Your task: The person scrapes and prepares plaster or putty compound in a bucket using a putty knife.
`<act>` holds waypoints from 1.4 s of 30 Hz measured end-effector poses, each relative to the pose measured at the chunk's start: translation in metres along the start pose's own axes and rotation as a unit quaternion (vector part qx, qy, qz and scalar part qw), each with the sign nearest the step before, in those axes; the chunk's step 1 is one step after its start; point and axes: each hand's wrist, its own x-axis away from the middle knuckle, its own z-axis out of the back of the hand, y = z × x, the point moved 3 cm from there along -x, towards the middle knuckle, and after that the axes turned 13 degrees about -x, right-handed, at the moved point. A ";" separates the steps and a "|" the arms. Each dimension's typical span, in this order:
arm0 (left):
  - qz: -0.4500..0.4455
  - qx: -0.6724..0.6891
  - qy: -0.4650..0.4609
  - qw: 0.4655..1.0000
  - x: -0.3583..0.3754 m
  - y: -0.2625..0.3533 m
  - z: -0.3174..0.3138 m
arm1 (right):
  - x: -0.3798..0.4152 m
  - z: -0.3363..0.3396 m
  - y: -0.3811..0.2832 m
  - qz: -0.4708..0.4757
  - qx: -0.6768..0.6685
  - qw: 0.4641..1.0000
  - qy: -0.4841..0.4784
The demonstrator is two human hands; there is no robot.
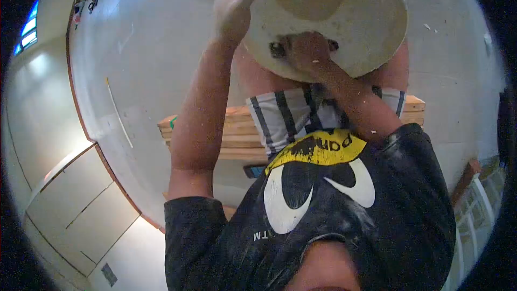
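A large cream bowl (pixel 371 27), smeared inside with flour, rests between my knees. A pale lump of dough (pixel 318 0) lies at its far side. My left hand (pixel 232 8) grips the bowl's left rim, fingers hooked over the edge. My right hand (pixel 307 51) is inside the bowl, curled into a fist against the near wall and dusted with flour. Whether it encloses any dough is hidden.
I sit on a wooden bench (pixel 237 129), wearing striped shorts (pixel 285 116) and a black T-shirt (pixel 344 205) with a yellow print. A grey floor (pixel 140 65) surrounds the bench. Pale cabinet panels (pixel 75 205) stand at lower left, a white rack (pixel 476 210) at lower right.
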 end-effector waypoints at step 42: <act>0.023 0.017 0.028 0.999 0.000 0.007 -0.003 | -0.015 -0.007 -0.032 -0.021 -0.118 0.980 0.161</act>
